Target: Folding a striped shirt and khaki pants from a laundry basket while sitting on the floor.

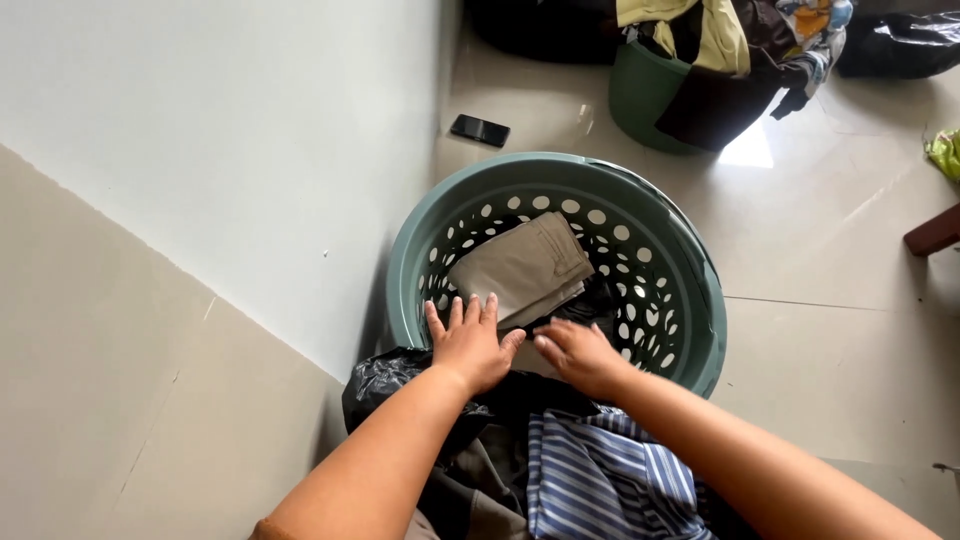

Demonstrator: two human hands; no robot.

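Note:
A round green laundry basket (680, 250) with holes in its wall stands on the floor against the wall. Inside it lies a folded beige garment (525, 265) on top of dark clothes. My left hand (468, 340) rests flat, fingers spread, at the basket's near rim and touches the beige garment's near edge. My right hand (580, 352) is beside it, fingers curled over dark cloth at the rim; whether it grips the cloth is hidden. Below my arms lie a blue-and-white striped garment (600, 480) and a black plastic bag (385, 380).
A second green basket (640, 100) piled with mixed clothes stands at the back. A black phone (480, 130) lies on the tiled floor by the white wall (250, 150). A dark bag (900, 45) and a brown furniture corner (935, 230) are at the right.

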